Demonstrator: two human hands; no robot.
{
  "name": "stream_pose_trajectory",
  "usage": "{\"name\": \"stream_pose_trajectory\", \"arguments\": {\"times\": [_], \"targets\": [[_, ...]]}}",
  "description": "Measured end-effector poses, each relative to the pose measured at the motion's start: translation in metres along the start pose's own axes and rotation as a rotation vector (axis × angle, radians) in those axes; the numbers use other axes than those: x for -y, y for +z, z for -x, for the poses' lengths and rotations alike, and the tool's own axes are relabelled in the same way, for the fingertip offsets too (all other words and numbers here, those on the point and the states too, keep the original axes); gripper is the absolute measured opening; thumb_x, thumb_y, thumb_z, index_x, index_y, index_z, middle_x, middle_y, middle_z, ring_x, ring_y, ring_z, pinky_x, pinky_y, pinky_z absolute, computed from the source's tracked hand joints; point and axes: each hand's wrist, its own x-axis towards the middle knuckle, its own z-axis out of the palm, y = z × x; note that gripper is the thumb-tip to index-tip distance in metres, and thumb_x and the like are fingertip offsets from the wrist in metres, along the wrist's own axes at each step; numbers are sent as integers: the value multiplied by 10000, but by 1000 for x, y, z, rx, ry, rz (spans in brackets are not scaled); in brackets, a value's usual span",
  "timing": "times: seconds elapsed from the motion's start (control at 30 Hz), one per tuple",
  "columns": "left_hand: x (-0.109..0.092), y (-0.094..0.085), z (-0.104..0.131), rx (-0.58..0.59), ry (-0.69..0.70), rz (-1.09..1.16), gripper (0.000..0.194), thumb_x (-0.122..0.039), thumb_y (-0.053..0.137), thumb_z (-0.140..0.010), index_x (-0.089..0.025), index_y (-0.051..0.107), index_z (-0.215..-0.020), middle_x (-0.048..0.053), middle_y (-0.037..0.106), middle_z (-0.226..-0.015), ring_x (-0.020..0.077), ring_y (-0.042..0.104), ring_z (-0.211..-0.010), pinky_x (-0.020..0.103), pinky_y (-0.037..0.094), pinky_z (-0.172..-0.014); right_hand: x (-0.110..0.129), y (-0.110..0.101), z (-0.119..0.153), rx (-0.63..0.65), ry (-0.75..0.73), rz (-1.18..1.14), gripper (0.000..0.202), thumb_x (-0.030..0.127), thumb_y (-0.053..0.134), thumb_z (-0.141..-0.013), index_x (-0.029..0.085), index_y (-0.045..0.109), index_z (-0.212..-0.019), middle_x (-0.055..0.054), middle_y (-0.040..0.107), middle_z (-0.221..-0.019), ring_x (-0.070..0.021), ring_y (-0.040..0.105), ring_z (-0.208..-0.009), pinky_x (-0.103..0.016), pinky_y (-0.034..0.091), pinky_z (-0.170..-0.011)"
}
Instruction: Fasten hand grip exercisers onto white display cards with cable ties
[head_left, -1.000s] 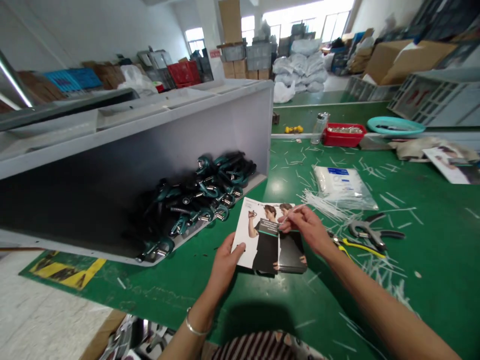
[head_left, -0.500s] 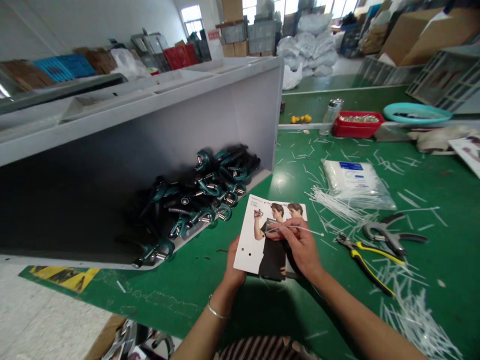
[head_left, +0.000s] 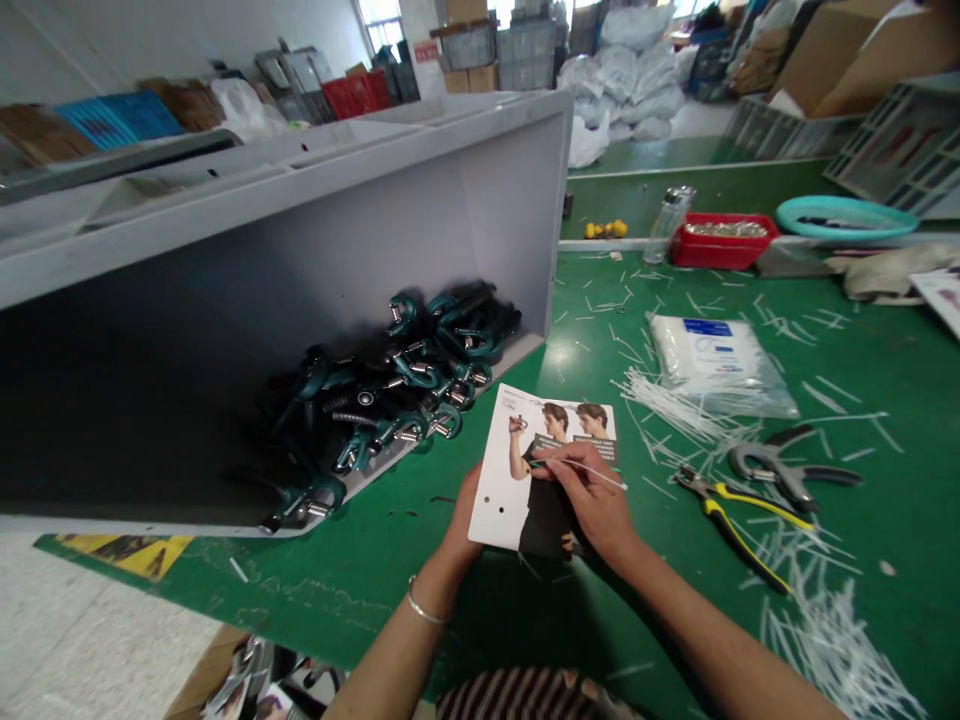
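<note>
A printed cardboard card (head_left: 499, 470) with pictures of a person and several small holes is tilted up above the green table. My left hand (head_left: 466, 510) grips its left edge from behind, the fingers hidden by the card. In a pinch of thumb and fingers, my right hand (head_left: 596, 505) holds a thin white cable tie (head_left: 600, 474), its tip against the card's face near a hole. To the right lie yellow-and-black cutting pliers (head_left: 724, 510) and a grey-and-black hand grip (head_left: 784, 465). Loose white cable ties (head_left: 675, 410) are spread beside them.
A large grey bin (head_left: 517, 180) lies on its side at left, with teal-and-black hand grips (head_left: 420, 375) inside. A bag of cable ties (head_left: 712, 360), a red tray (head_left: 724, 250), a glass bottle (head_left: 667, 225) and a turquoise basin (head_left: 847, 222) stand farther back. Tie clippings (head_left: 832, 630) litter the right side.
My right hand has turned slightly and shifted a little with the cable tie; its loose end now points lower. The card stays in my left hand. The view has shifted slightly.
</note>
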Motion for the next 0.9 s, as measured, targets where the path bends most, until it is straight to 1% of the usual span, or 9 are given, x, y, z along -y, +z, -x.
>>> {"name": "stream_pose_trajectory", "arguments": {"times": [0.13,0.23,0.3,0.4,0.47,0.57,0.67,0.77,0.9], "targets": [[-7,-5,1,34,220,-313,299,-239,703,-729,-175,732,-1019,98,730,-945,266,638,-871,366,494,-836,-1,-3,-6,38,-97,183,151,366,591,-935,246,681,-951,-42,712,-1012,-198,691,-862,-368,527,-874],[-19,-10,9,46,337,-639,223,-229,671,-773,-170,739,-977,110,689,-906,278,596,-915,377,456,-890,0,-6,-8,86,-103,166,161,354,585,-940,244,695,-978,-30,698,-939,-176,673,-770,-346,519,-829],[-26,-13,16,120,344,-714,185,-226,649,-798,-167,744,-946,110,671,-872,272,588,-885,371,461,-868,0,-8,-8,125,-95,147,168,354,585,-941,246,701,-997,-20,686,-903,-161,657,-722,-332,513,-805],[-33,-15,25,278,351,-593,253,-219,594,-845,-195,738,-1051,109,680,-990,260,611,-912,350,482,-853,1,-8,-7,134,-87,139,184,368,582,-942,247,707,-1003,-23,677,-917,-153,639,-699,-322,511,-779],[-34,-14,29,302,372,-579,275,-200,584,-846,-216,744,-1068,102,684,-1034,256,621,-934,342,487,-852,1,-8,-8,129,-80,129,193,378,577,-942,249,707,-1000,-27,675,-925,-150,625,-677,-309,515,-728],[-28,-11,30,211,393,-587,274,-166,612,-805,-224,763,-1026,94,691,-1037,252,629,-927,330,489,-821,1,-7,-9,138,-76,121,188,377,581,-936,247,704,-994,-33,678,-934,-154,615,-682,-291,509,-671],[-15,-7,23,127,328,-436,212,-157,666,-737,-190,771,-918,81,707,-923,234,635,-830,311,497,-753,0,-8,-10,151,-88,141,172,358,591,-928,246,699,-1000,-37,694,-959,-182,639,-793,-303,508,-730],[0,-6,15,121,191,-285,35,-158,692,-690,-150,726,-688,47,662,-658,178,568,-597,278,467,-601,-1,-8,-9,169,-122,169,143,329,593,-923,249,691,-990,-30,701,-972,-202,643,-899,-319,489,-811],[10,-7,14,109,169,-241,50,-171,667,-712,-143,699,-685,47,660,-647,163,550,-578,263,443,-563,-3,-8,-8,160,-124,164,120,301,586,-922,245,681,-968,-23,687,-931,-191,637,-861,-307,474,-784]]}}
